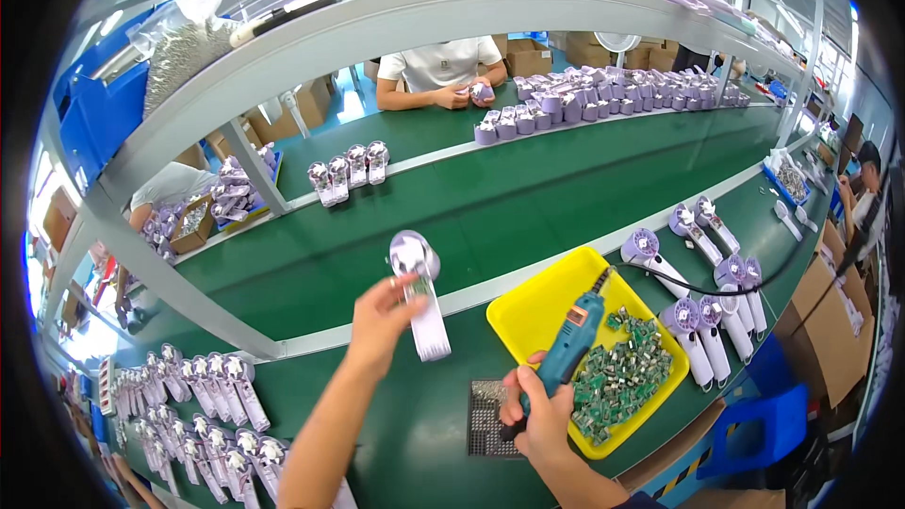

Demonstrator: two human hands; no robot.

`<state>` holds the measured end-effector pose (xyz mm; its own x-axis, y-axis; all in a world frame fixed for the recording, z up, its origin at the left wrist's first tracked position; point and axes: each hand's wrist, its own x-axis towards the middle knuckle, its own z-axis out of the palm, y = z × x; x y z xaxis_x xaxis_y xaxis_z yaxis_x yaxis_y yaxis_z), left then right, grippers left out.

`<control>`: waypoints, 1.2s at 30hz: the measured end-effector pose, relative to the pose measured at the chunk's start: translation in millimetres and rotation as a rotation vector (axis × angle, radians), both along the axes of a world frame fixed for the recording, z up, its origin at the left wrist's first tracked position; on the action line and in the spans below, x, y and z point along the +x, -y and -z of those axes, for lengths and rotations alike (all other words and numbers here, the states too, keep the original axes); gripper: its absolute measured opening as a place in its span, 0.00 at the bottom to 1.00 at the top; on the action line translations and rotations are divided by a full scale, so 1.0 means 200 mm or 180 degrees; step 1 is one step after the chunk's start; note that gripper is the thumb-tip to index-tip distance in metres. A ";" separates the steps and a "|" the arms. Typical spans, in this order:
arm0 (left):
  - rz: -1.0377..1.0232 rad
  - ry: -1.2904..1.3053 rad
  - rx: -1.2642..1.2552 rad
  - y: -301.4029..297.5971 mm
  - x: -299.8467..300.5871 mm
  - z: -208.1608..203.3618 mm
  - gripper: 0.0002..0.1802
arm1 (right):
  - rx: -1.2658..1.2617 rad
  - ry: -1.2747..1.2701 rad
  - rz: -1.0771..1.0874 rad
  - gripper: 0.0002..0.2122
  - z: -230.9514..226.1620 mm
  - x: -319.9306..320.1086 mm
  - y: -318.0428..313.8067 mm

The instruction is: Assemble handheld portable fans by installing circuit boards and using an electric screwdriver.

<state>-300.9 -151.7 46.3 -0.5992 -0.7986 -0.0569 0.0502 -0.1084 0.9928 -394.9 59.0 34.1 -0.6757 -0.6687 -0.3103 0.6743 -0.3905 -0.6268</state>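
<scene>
My left hand (379, 325) is closed on an opened white and lilac handheld fan (431, 332), raised above the near edge of the belt. Its round head points away from me, and a bit of green shows beside my fingertips. In my right hand (542, 415) is a teal electric screwdriver (568, 347), bit tilted up and away, over a yellow tray (517, 294). Small green circuit boards (617, 382) are heaped in that tray. Left of the tray lies a black gridded screw holder (485, 426), with small screws at its far end.
Rows of fan parts (212, 386) lie at left; more fans (702, 325) lie at right near the screwdriver's black cord (754, 287). A green belt (452, 207) runs across. Beyond it sits a person (443, 71) holding a part. A metal shelf (528, 5) arches overhead.
</scene>
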 end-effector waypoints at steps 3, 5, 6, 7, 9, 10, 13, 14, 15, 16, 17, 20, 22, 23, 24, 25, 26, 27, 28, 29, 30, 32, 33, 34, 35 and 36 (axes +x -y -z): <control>-0.0407 -0.0166 0.0416 0.38 -0.22 0.12 0.13 | -0.0016 -0.0029 -0.0112 0.11 0.03 -0.05 -0.04; -0.0744 -0.0163 0.0055 0.64 -0.31 0.25 0.11 | 0.0074 0.0258 -0.0211 0.12 0.03 -0.05 -0.07; -0.0906 -0.0022 -0.0039 0.75 -0.36 0.30 0.10 | 0.0157 0.0345 -0.0253 0.12 0.03 -0.05 -0.08; -0.0999 0.0090 -0.0130 0.87 -0.47 0.35 0.10 | 0.0139 0.0319 -0.0229 0.12 0.09 -0.07 -0.11; -0.1067 0.0354 -0.0553 1.18 -0.62 0.51 0.08 | 0.0349 0.0667 -0.0368 0.11 0.18 -0.07 -0.07; -0.1222 0.0774 -0.0975 1.37 -0.66 0.58 0.06 | 0.0437 0.0617 -0.0448 0.13 0.14 -0.07 -0.08; -0.0957 -0.0171 -0.0804 1.56 -0.91 0.55 0.06 | 0.0579 0.0561 -0.0538 0.09 0.04 -0.08 -0.12; -0.0909 -0.0108 -0.1052 1.70 -0.96 0.60 0.06 | 0.0602 0.0557 -0.0511 0.06 -0.02 -0.08 -0.10; -0.0901 -0.0056 -0.1328 1.86 -0.96 0.64 0.07 | 0.0257 0.0578 -0.0819 0.06 0.06 -0.09 -0.14; -0.1138 0.0401 -0.1516 1.91 -1.04 0.65 0.10 | -0.0052 0.0718 -0.0923 0.09 0.12 -0.10 -0.18; -0.1180 0.0253 -0.1532 1.97 -1.05 0.67 0.11 | -0.0368 0.0869 -0.1057 0.12 0.15 -0.09 -0.21; -0.1062 0.0286 -0.1074 2.13 -1.03 0.73 0.14 | 0.1358 0.1503 -0.0088 0.10 0.23 -0.02 -0.10; -0.0814 0.0336 -0.0948 2.25 -1.01 0.78 0.20 | 0.1268 0.0983 0.0128 0.10 0.25 0.02 -0.10; -0.0795 0.0359 -0.1010 2.31 -0.96 0.79 0.23 | 0.1202 0.0718 0.0189 0.10 0.26 0.05 -0.10; -0.0785 0.0326 -0.0910 2.26 -1.02 0.82 0.29 | 0.1194 0.0450 0.0352 0.10 0.29 0.06 -0.09; -0.1007 0.0404 -0.0976 2.20 -1.04 0.79 0.31 | 0.1162 0.0165 0.0457 0.10 0.32 0.07 -0.10; -0.1240 0.0487 -0.1048 2.15 -1.04 0.76 0.34 | 0.1122 -0.0117 0.0548 0.10 0.34 0.08 -0.10; -0.1487 0.1069 -0.1483 2.03 -1.05 0.73 0.41 | 0.1092 -0.0397 0.0678 0.10 0.38 0.09 -0.11; -0.1661 0.1268 -0.1743 1.90 -1.06 0.70 0.45 | 0.1062 -0.0679 0.0790 0.10 0.43 0.09 -0.12; -0.1832 0.1463 -0.2018 1.75 -1.08 0.66 0.49 | 0.1022 -0.0959 0.0905 0.10 0.49 0.10 -0.12; -0.1614 0.1630 -0.2205 1.60 -1.08 0.62 0.55 | 0.0968 -0.1229 0.1033 0.10 0.53 0.13 -0.11; -0.1430 0.1398 -0.3108 1.51 -1.01 0.68 0.57 | 0.0790 -0.1770 0.1205 0.10 0.61 0.17 -0.09; -0.1579 0.1493 -0.3680 1.45 -0.98 0.67 0.51 | 0.0708 -0.2064 0.1278 0.10 0.61 0.17 -0.10; -0.1571 0.1553 -0.3539 1.49 -0.96 0.65 0.47 | 0.0684 -0.2071 0.1262 0.10 0.64 0.13 -0.11; -0.1557 0.1605 -0.3396 1.54 -0.94 0.62 0.43 | 0.0565 -0.1817 0.1020 0.10 0.66 0.11 -0.13; -0.1618 0.1767 -0.3177 1.50 -0.93 0.54 0.36 | 0.0491 -0.1567 0.0796 0.10 0.65 0.08 -0.16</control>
<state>-487.2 -451.9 -60.7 -0.2996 -0.7724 0.5600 -0.5859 0.6122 0.5310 -379.1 90.2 -95.4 -0.8970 -0.4419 -0.0001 0.1872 -0.3798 -0.9059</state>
